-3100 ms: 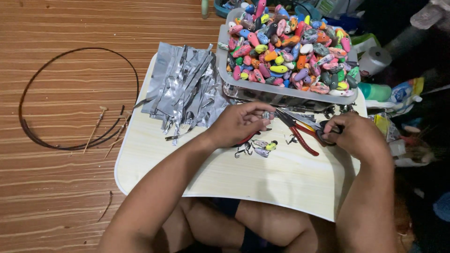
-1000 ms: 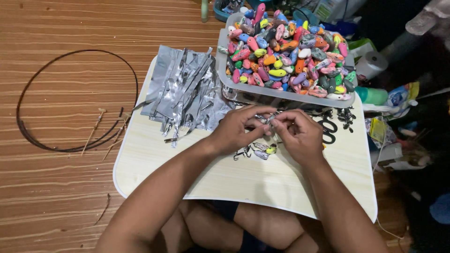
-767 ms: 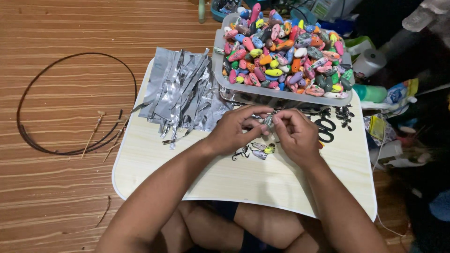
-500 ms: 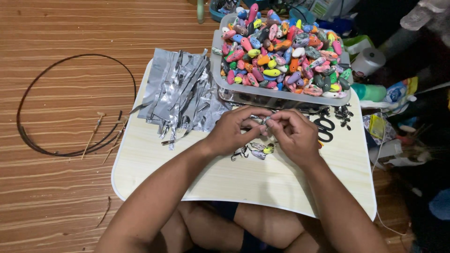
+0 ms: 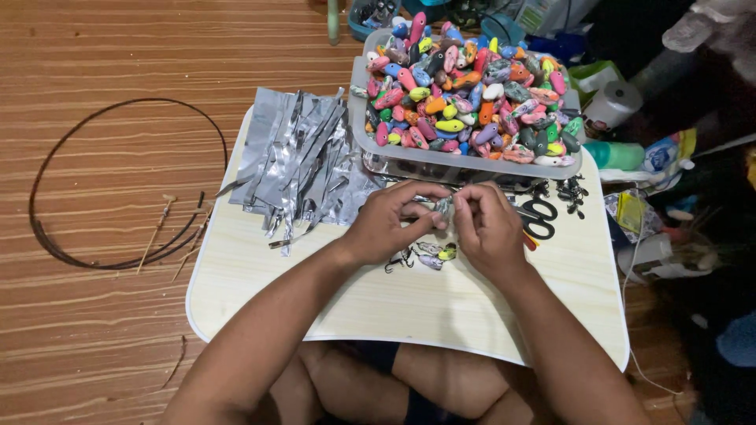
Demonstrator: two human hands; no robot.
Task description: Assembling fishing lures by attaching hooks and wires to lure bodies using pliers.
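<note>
My left hand (image 5: pixel 390 224) and my right hand (image 5: pixel 487 228) meet over a pale wooden lap board (image 5: pixel 409 303), fingertips pinched together on one small grey lure-shaped piece (image 5: pixel 442 208). Just below the hands, a few finished small pieces with hooks (image 5: pixel 429 256) lie on the board. A clear plastic tray (image 5: pixel 465 164) heaped with several colourful lure bodies (image 5: pixel 472 86) stands right behind the hands. Black-handled scissors (image 5: pixel 539 219) lie beside my right hand.
A pile of silver foil strips (image 5: pixel 299 161) covers the board's back left. A loop of dark wire (image 5: pixel 118 181) and thin sticks lie on the wooden floor to the left. Small dark hooks (image 5: pixel 571 189), a tape roll (image 5: pixel 614 102) and bottles crowd the right side.
My right hand left the red-handled pliers at the right and came in to join my left hand on the small piece. Since then both hands have stayed together, working it.
</note>
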